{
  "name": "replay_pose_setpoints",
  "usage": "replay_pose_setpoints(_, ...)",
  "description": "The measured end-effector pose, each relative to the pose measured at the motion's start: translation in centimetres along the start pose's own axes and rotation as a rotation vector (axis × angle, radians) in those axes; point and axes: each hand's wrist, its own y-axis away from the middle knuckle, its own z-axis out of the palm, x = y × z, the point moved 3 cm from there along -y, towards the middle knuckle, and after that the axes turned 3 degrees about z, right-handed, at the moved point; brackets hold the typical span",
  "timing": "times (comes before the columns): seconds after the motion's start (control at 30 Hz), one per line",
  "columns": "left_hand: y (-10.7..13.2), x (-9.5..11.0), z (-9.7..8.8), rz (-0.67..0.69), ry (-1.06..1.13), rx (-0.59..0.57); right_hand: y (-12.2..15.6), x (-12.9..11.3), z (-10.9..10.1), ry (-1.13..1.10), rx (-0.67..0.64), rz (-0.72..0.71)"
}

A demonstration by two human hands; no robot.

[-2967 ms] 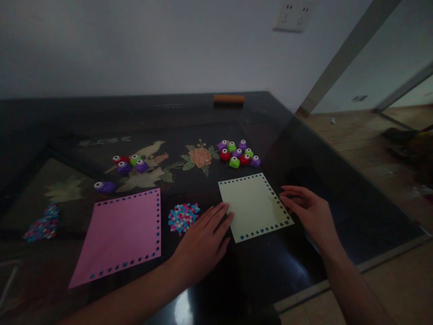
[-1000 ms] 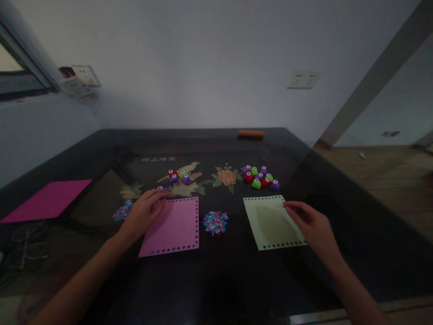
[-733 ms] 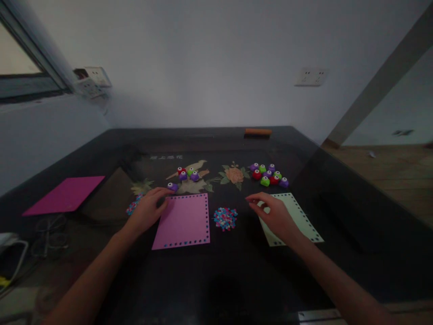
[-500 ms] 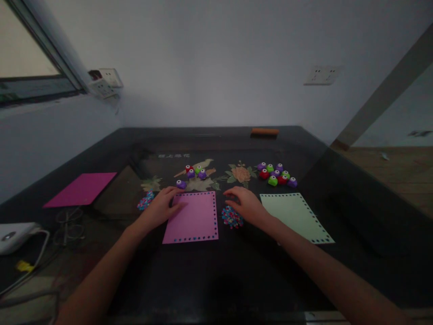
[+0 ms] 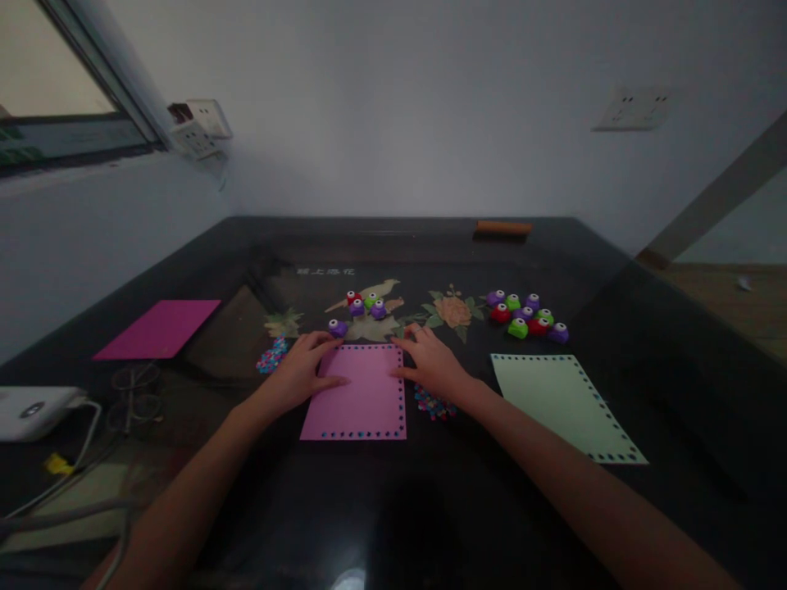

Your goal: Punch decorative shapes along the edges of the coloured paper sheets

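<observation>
resting at ten o'clock of the pink paper [image 5: 360, 397], the left hand [image 5: 303, 365] has its thumb and fingers spread apart, gripping nothing; at two o'clock the right hand [image 5: 434, 360] is likewise spread, nothing pinched. the pink paper lies flat on the dark table [image 5: 288, 500], with a purple toy [image 5: 338, 329] at eleven o'clock, confetti [image 5: 435, 406] and then a pale green paper [image 5: 557, 397] at three.

There's one camera here, up on the person's head, facing forward and down across the glossy black table [image 5: 283, 508] from close by, toward the white wall [image 5: 393, 106] behind it.
</observation>
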Motion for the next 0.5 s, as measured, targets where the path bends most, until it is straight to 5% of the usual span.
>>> replay_pose_setpoints(0.5,-0.2,1.3,-1.2,0.019,-0.047,0.047,0.4,-0.9,-0.7,-0.026,0.048,0.004)
